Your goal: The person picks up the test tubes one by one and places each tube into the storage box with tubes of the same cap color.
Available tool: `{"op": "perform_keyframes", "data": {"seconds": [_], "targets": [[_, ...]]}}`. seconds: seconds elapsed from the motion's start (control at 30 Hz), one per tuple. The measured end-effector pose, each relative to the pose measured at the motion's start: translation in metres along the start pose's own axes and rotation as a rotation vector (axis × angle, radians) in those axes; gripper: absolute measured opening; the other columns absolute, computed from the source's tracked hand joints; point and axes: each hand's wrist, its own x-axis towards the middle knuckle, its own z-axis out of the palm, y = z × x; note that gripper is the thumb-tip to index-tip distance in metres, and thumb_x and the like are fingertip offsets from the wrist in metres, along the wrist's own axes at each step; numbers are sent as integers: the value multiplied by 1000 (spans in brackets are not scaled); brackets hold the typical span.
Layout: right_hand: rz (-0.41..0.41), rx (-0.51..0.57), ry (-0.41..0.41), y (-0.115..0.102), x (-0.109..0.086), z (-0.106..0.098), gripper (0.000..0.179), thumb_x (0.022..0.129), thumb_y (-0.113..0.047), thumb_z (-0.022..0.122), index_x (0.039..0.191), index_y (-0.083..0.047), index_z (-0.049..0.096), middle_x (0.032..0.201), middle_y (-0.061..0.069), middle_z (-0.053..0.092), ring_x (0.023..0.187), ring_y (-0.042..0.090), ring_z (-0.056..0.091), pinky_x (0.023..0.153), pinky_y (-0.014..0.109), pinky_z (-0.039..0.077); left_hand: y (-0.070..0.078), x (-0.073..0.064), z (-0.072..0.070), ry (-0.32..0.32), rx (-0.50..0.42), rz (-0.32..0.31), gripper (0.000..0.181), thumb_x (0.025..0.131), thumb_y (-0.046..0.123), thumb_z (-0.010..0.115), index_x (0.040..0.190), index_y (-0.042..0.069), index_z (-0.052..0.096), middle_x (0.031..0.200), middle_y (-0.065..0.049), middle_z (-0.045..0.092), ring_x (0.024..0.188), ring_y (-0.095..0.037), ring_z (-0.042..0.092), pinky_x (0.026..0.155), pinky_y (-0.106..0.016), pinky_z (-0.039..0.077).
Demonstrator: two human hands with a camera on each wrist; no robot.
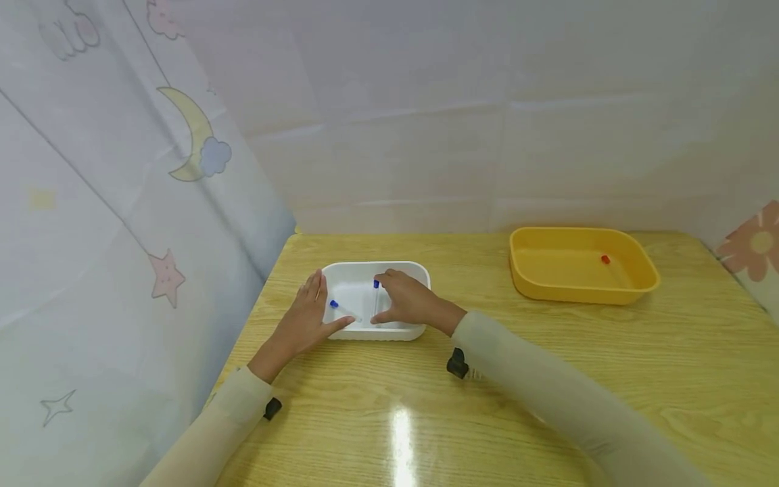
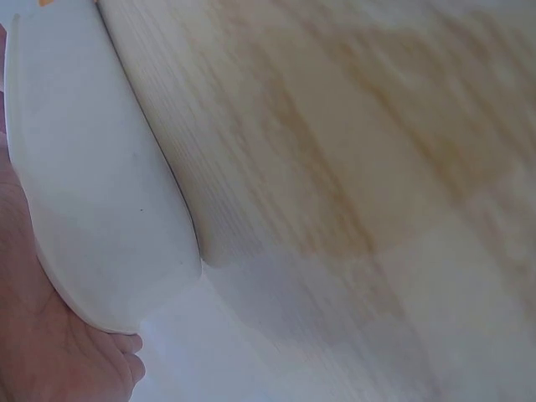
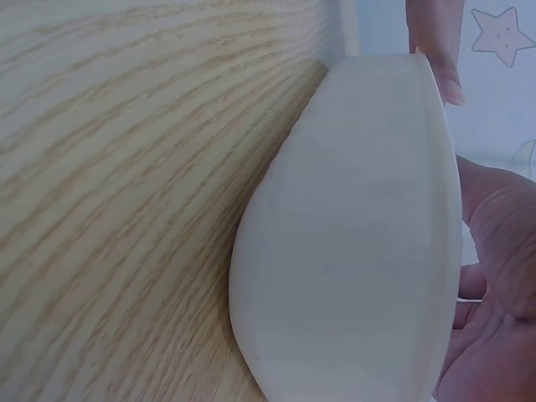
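A white tray (image 1: pixel 365 335) stands on the table, holding small clear tubes with blue caps. My left hand (image 1: pixel 307 314) rests on its left end, fingers straight along the rim and thumb over the front edge. Near that thumb lies one blue-capped tube (image 1: pixel 345 311). My right hand (image 1: pixel 408 297) reaches over the right side of the tray. Its fingers touch the blue cap of another tube (image 1: pixel 375 297) and its thumb is at the other end, so it pinches the tube lengthwise. In the right wrist view, the tray wall (image 3: pixel 352 226) hides the tubes.
A yellow tray (image 1: pixel 566 293) stands at the back right of the table, with a red-capped clear tube (image 1: pixel 605 260) lying in it. A patterned cloth (image 1: pixel 402 169) hangs behind the table and along the left side. Dark wrist-worn devices (image 1: pixel 458 364) sit under the sleeves.
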Motion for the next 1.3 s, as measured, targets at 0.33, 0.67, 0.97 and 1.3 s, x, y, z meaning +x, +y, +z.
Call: {"op": "perform_keyframes", "data": {"seconds": [0.33, 0.67, 0.97, 1.3], "targets": [[80, -57, -39, -1, 5, 9, 94, 79, -50, 86, 148, 1, 48, 145, 19, 53, 132, 32, 52, 109, 43, 45, 1, -2, 0, -14, -3, -10, 116, 93, 76, 48, 158, -8, 2, 167, -22, -6, 155, -37, 1, 124, -52, 8], [83, -54, -50, -1, 6, 14, 94, 78, -47, 87, 148, 3, 47, 140, 19, 55, 127, 31, 55, 107, 41, 46, 3, -5, -2, 4, -15, 1, 117, 93, 76, 48, 158, -9, 3, 167, -26, -1, 155, -37, 1, 124, -53, 9], [69, -74, -90, 0, 9, 20, 91, 79, -47, 87, 145, 4, 50, 131, 18, 59, 119, 29, 59, 102, 40, 49, 3, -7, -2, -6, -8, -4, 115, 93, 75, 48, 158, -9, 2, 167, -25, -1, 156, -36, -1, 124, -53, 10], [87, -77, -105, 0, 10, 21, 89, 80, -45, 87, 145, 2, 50, 132, 16, 59, 120, 28, 58, 103, 41, 48, 4, -6, -4, -5, -10, 5, 116, 93, 74, 50, 158, -9, 2, 167, -26, -3, 155, -36, -2, 123, -54, 9]]}}
